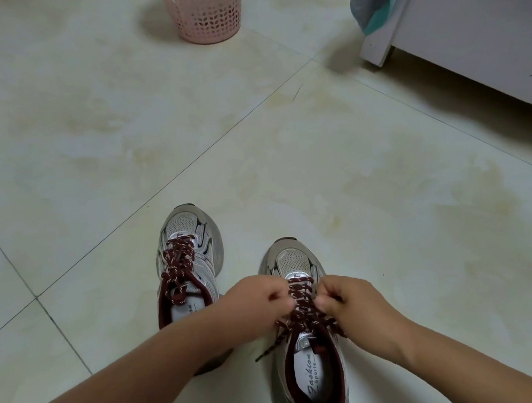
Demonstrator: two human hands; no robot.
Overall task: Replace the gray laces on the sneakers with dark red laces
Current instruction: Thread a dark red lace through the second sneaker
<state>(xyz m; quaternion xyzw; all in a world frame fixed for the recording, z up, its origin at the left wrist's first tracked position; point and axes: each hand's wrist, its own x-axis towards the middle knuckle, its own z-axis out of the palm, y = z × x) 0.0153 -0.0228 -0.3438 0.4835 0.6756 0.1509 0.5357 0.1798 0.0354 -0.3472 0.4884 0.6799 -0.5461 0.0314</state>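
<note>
Two grey and silver sneakers with dark red lining stand on the tiled floor, toes pointing away from me. The left sneaker (189, 263) carries a dark red lace (177, 267) tied in a bow. Over the right sneaker (306, 362), my left hand (256, 305) and my right hand (352, 304) each pinch the dark red lace (303, 306) at the upper eyelets. One loose end of that lace (270, 350) trails off the shoe's left side. No gray lace is in view.
A pink perforated plastic basket (204, 9) stands at the far top centre. A white furniture piece (470, 29) with grey and teal cloth draped over it (374, 0) fills the top right. Pale floor tiles (85, 139) spread around the shoes.
</note>
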